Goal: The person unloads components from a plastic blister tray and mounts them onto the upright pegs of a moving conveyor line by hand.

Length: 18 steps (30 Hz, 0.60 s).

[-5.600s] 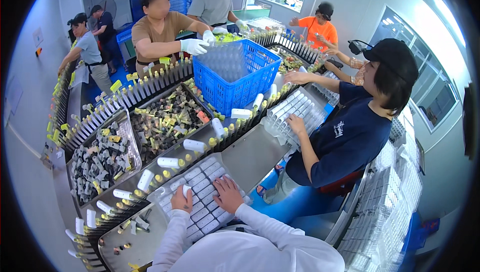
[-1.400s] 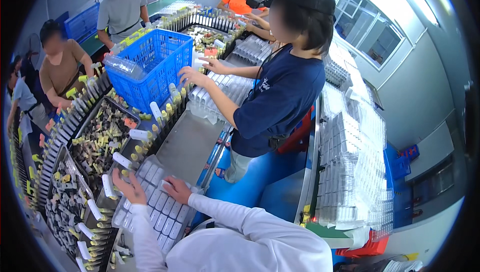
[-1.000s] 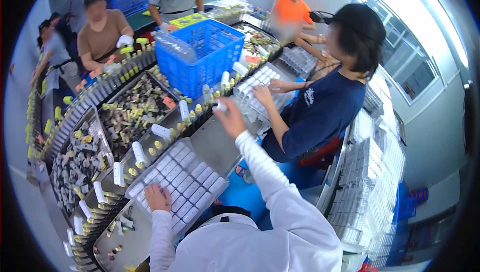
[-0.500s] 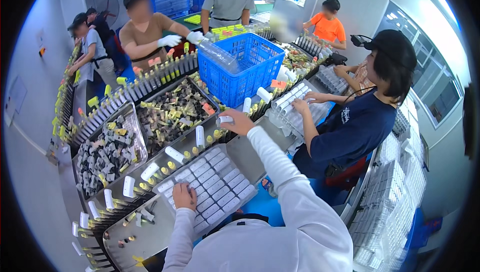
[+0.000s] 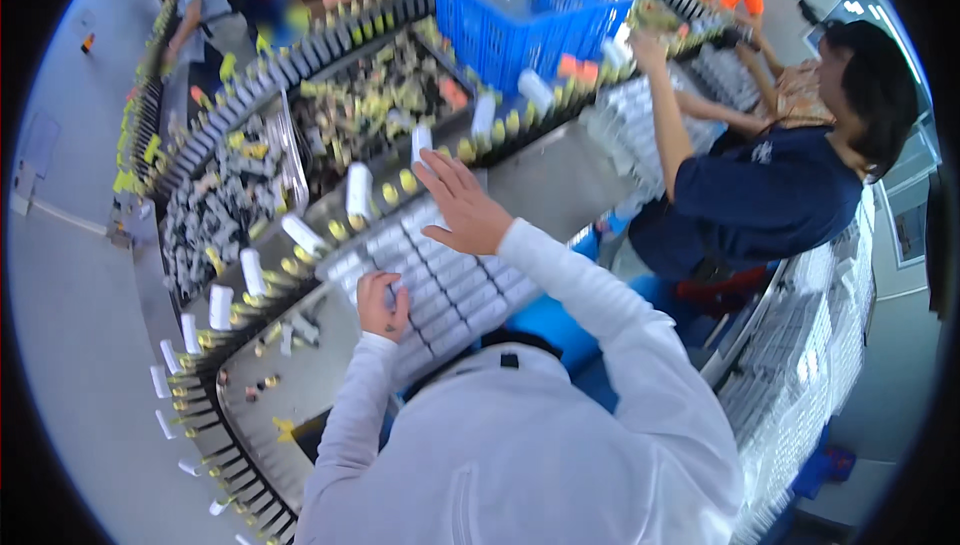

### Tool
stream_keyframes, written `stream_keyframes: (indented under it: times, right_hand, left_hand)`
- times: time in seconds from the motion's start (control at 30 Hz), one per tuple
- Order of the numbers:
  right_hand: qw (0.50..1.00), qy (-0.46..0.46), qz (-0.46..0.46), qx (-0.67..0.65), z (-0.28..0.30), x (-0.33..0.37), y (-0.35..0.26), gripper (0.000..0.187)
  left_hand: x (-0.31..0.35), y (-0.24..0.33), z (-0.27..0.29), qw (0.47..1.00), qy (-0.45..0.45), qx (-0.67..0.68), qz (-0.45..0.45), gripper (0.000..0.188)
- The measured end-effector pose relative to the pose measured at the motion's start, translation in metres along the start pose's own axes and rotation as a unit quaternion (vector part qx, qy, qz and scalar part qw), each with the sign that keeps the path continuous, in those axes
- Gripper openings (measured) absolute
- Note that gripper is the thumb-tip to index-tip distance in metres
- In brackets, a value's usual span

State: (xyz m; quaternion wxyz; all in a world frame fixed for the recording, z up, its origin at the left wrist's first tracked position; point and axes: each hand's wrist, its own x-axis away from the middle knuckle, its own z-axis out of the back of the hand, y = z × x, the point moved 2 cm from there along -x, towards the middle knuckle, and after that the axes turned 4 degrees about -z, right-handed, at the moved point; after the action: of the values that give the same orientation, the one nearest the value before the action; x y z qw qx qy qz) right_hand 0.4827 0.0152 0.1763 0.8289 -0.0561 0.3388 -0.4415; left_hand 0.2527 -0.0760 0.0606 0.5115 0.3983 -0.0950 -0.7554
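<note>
My left hand [image 5: 383, 307] rests at the left part of a clear tray [image 5: 408, 370] filled with rows of white, rounded plastic pieces [image 5: 445, 290]. Its fingers are loosely bent, thumb apart, with no held thing visible. Over the tray's far right side, my right hand [image 5: 468, 210] is open with fingers spread. Just beyond its fingertips a white plastic piece [image 5: 421, 142] stands on the line of yellow-tipped holders [image 5: 408, 182]. Further along that line, another white piece [image 5: 358, 191] sits tilted on a holder to the left. Motion blur softens the details.
Beyond the line lie metal trays of grey parts [image 5: 215, 210] and yellowish parts [image 5: 375, 95]. A blue crate [image 5: 530, 30] stands behind. On the right, a co-worker in a dark shirt [image 5: 765, 195] reaches over another clear tray [image 5: 625, 135]. Stacked clear trays [image 5: 790, 375] stand behind.
My right hand has let go of a white piece, now on the line, and opened. The left hand stays by the tray. The whole view has shifted and tilted downward.
</note>
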Motion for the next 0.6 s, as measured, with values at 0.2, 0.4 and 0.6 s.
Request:
stream_keyframes:
  times: [0.2,0.4,0.6]
  right_hand:
    - [0.926,-0.131,-0.281,-0.214,0.063,0.192,-0.031,0.013]
    - [0.821,-0.234,-0.433,-0.289,-0.011,0.288,-0.030,0.022]
    - [0.793,-0.250,-0.509,-0.222,-0.042,0.273,-0.026,0.031]
  left_hand:
    - [0.127,0.038,0.105,0.933,-0.254,0.174,0.184,0.018]
    - [0.274,0.007,0.052,0.796,-0.178,0.295,0.498,0.023]
    - [0.247,-0.018,0.037,0.845,-0.328,0.153,0.393,0.028]
